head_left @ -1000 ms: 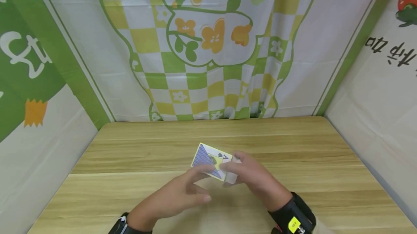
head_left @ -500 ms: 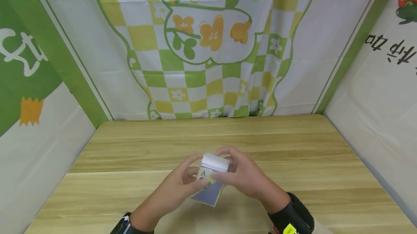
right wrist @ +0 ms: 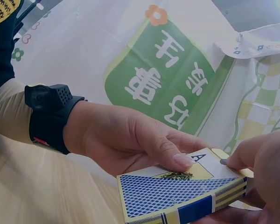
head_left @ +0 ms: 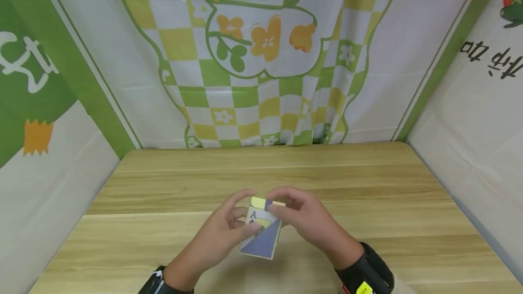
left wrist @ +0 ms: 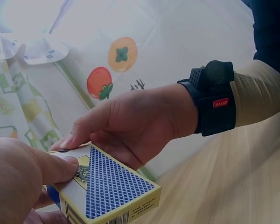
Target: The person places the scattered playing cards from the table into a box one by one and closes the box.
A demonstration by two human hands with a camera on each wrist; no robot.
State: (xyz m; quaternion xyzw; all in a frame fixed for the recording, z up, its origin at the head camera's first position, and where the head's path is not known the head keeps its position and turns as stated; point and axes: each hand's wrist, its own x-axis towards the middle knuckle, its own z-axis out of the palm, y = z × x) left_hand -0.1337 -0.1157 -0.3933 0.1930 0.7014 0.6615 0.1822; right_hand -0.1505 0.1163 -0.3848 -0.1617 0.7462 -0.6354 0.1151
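A playing card box (head_left: 261, 241) with a blue patterned triangle and a letter A on its face is held above the table, between both hands. My left hand (head_left: 218, 230) grips its left side, thumb lying across the printed face. My right hand (head_left: 312, 216) pinches the far right corner, with the thumb on the face near the top end. That end looks covered by a yellow and blue flap. In the left wrist view, a barcode shows on the near end of the card box (left wrist: 116, 186). Fingers behind the box are partly hidden.
The wooden table (head_left: 163, 180) spreads beneath the hands. A checked, flowered cloth (head_left: 265, 103) hangs along its back edge. Printed cloth walls stand at the left (head_left: 94, 135) and right (head_left: 461, 126). Each wrist wears a black band (head_left: 365, 269).
The box has turned so its blue part points toward me, and my left hand has taken hold of it. The white flap seen at its far end is now folded down under the right thumb.
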